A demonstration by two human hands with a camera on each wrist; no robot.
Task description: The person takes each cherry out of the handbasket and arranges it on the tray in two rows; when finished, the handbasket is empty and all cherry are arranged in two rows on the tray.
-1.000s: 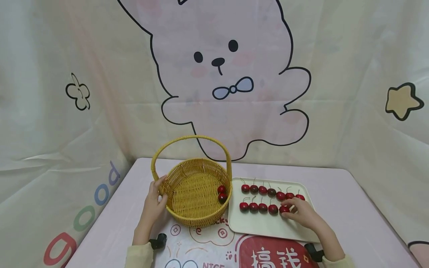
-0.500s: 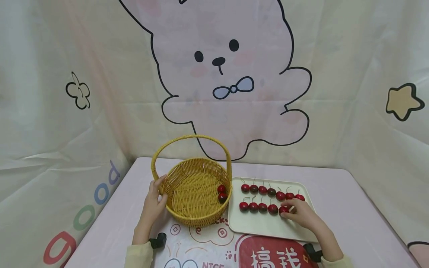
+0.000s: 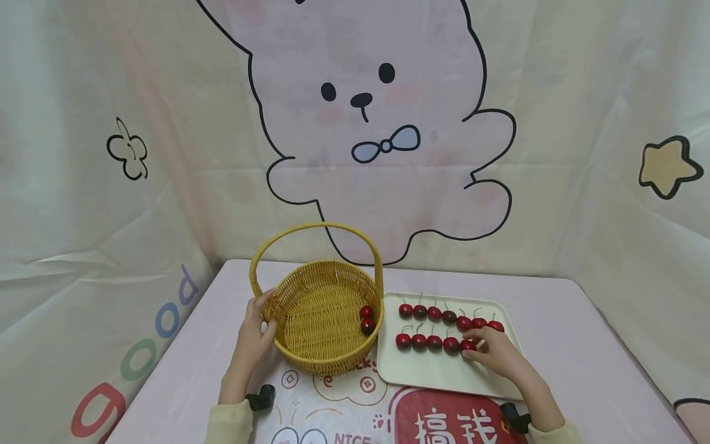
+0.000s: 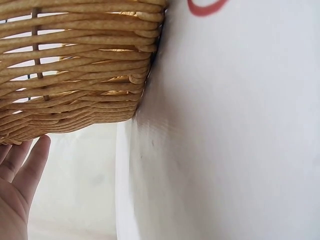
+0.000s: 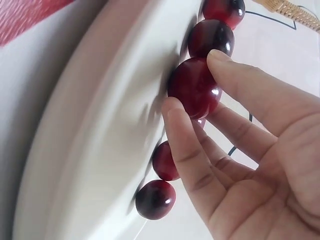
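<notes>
A round yellow wicker basket [image 3: 318,320] with a tall arched handle stands on the table. My left hand [image 3: 255,336] holds its left rim near the handle's foot; in the left wrist view the fingertips meet the woven side. Two cherries [image 3: 367,321] lie inside against the right wall. To the right, a cream tray [image 3: 421,375] carries two rows of dark red cherries with stems. At the right end of the front row, my right hand [image 3: 499,354] pinches a cherry [image 5: 194,89] between thumb and finger. That cherry sits beside its neighbour, low over the tray.
The basket and tray stand side by side on a pale table [image 3: 571,345] with a printed front part. A cloth backdrop [image 3: 543,216] with a cartoon bear rises behind the table and wraps both sides. Each wrist wears a black camera [image 3: 262,398].
My right hand and wrist have shifted very slightly left while keeping the same cherry pinched. The left hand and basket stay in place.
</notes>
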